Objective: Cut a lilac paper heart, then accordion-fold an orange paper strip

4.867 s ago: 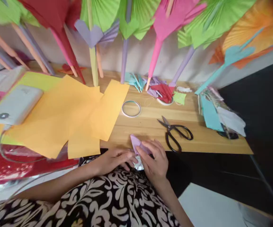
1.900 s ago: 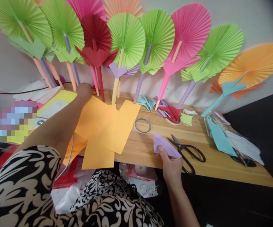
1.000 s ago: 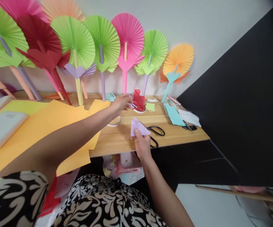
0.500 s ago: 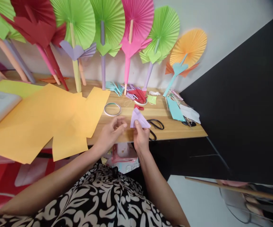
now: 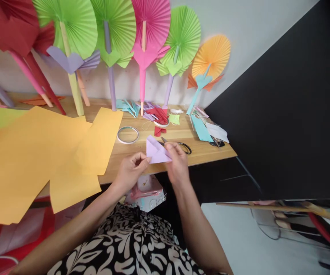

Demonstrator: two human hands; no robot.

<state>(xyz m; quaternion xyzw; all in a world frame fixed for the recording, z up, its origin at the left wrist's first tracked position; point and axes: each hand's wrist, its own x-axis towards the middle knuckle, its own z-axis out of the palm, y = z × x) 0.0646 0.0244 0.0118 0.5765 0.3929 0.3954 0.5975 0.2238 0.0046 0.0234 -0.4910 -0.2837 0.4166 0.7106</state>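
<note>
Folded purple paper held on nr side of scissors, overlapping blades in view; L hand, L of scissors: thumb + finger pinched tight on paper's lower L corner; R hand, by scissors' handle: pinching paper's R edge; red cut-out just beyond scissors; risk: uneven pull btwn hands could skew or tear fold; blades might snag paper if lowered

The person's left forearm slants inward, the right forearm likewise; I can see the left hand pinching between thumb and forefinger, the right hand near it, gripping, fingers curled.
</note>
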